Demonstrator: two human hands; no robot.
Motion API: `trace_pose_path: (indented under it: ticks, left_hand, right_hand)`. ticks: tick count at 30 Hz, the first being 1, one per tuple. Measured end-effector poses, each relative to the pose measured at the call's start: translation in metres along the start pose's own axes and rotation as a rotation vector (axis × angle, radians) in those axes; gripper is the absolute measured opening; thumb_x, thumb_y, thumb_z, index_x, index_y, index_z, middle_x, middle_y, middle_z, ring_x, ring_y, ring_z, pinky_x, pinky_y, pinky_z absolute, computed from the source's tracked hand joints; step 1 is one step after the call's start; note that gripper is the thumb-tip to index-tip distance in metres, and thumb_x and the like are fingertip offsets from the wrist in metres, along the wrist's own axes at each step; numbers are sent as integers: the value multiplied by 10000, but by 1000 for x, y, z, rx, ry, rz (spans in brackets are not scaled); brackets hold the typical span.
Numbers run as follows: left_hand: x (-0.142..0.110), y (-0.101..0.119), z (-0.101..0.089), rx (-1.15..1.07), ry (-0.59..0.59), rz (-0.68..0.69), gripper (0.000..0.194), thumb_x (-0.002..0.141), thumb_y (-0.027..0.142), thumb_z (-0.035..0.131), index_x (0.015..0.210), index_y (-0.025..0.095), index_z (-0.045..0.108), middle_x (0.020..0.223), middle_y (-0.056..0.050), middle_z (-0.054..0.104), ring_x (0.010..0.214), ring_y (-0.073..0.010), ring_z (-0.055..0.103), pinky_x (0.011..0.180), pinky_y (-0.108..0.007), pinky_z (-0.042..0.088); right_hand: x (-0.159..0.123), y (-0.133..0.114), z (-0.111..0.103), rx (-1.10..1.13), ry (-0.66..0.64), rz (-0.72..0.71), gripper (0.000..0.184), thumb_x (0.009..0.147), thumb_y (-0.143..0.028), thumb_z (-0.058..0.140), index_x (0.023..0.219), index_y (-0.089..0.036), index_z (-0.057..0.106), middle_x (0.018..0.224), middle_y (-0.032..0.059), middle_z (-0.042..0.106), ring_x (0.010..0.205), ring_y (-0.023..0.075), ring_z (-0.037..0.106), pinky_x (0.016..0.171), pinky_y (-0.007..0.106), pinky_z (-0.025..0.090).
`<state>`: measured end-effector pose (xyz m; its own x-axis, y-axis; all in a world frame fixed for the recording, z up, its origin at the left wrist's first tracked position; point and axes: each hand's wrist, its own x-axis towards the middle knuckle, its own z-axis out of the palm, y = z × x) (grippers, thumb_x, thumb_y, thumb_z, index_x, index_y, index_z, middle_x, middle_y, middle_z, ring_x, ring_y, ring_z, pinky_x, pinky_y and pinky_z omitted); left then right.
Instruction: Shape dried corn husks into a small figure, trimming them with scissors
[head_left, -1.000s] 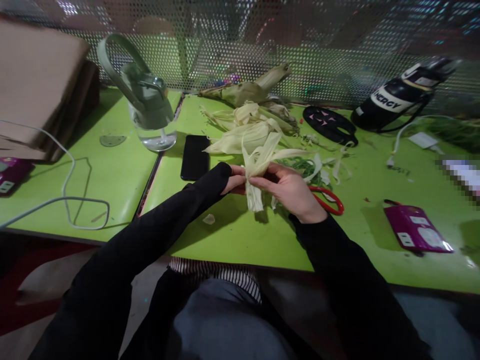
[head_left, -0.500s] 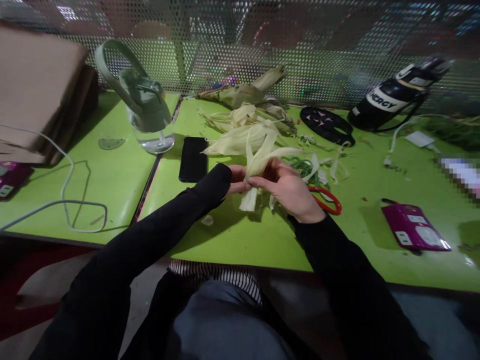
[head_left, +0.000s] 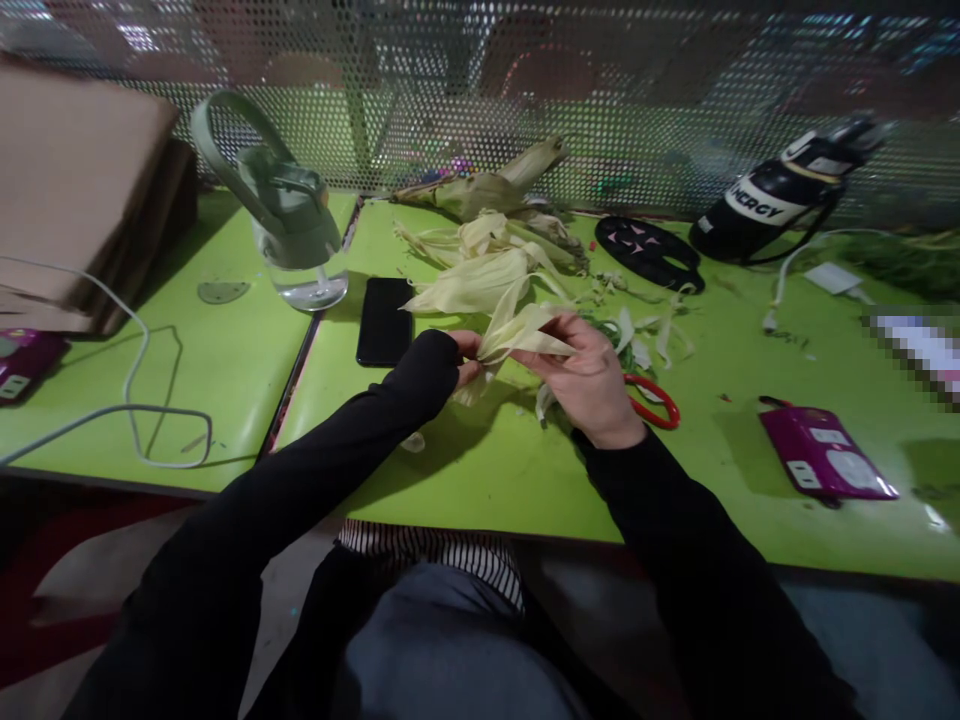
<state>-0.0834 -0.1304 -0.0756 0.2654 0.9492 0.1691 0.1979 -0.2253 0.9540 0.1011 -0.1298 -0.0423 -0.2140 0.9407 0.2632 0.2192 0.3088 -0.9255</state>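
A small bundle of pale corn husk (head_left: 517,330) is held just above the worktop (head_left: 487,485), between the two hands. Its gathered end is pinched by the nearly closed fingers of the left hand (head_left: 466,346), apparently so that the folds are kept together, while its loose strips are held by the curled fingers of the right hand (head_left: 596,385), seemingly so that they are kept fanned; how firmly they are pressed cannot be told. Other husks (head_left: 472,280) are piled just beyond, where little stretching is needed. A red loop handle (head_left: 660,403) is laid beside the right hand, by which part of it is hidden. A phone (head_left: 384,322) and a dark bottle (head_left: 757,205) are set to either side, presumably so that the middle is left for handwork.
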Motion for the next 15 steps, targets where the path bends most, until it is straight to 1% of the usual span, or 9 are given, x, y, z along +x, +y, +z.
trace_pose_path:
  ticks: [2, 5, 8, 12, 14, 15]
  left_hand:
    - [-1, 1, 2, 5, 8, -26, 120, 747, 78, 604, 780, 114, 714, 680, -1, 684, 593, -89, 547, 594, -212, 436]
    - [-4, 8, 5, -18, 35, -130, 106, 758, 67, 599, 763, 109, 696, 645, -8, 678, 549, -81, 575, 511, -175, 424]
    - [-7, 16, 9, -112, 26, -192, 121, 778, 77, 595, 824, 107, 704, 709, -30, 702, 559, -83, 608, 460, -153, 452]
    - [-7, 16, 11, -230, -16, -189, 169, 762, 35, 563, 852, 96, 693, 814, -53, 716, 695, -114, 681, 556, -190, 559]
    - [-6, 13, 12, -267, -39, -168, 173, 766, 35, 567, 875, 98, 686, 783, -40, 707, 697, -107, 680, 601, -196, 566]
    - [-5, 11, 12, -276, -55, -148, 136, 785, 59, 585, 873, 101, 680, 749, -29, 694, 672, -96, 665, 612, -194, 558]
  right_hand:
    - [0, 3, 0, -11, -2, 4, 375, 697, -519, 853, 858, -246, 654, 881, 16, 697, 827, 214, 666, 834, 411, 570]
    - [0, 12, 0, -9, -20, 40, 366, 721, -509, 835, 915, -249, 665, 846, 4, 684, 771, 191, 643, 788, 385, 571]
    - [0, 18, 1, 11, -30, 52, 347, 740, -497, 819, 928, -250, 663, 832, -6, 668, 742, 174, 627, 755, 358, 565]
    - [0, 13, 3, 10, -8, 34, 321, 748, -468, 814, 865, -232, 630, 823, -7, 639, 726, 154, 608, 718, 320, 543]
    - [0, 9, 4, 4, 6, 44, 332, 753, -479, 804, 861, -229, 614, 822, -5, 632, 728, 154, 600, 715, 317, 534]
    - [0, 8, 4, 9, 14, 55, 338, 757, -487, 797, 872, -230, 610, 826, -2, 634, 729, 156, 598, 712, 319, 531]
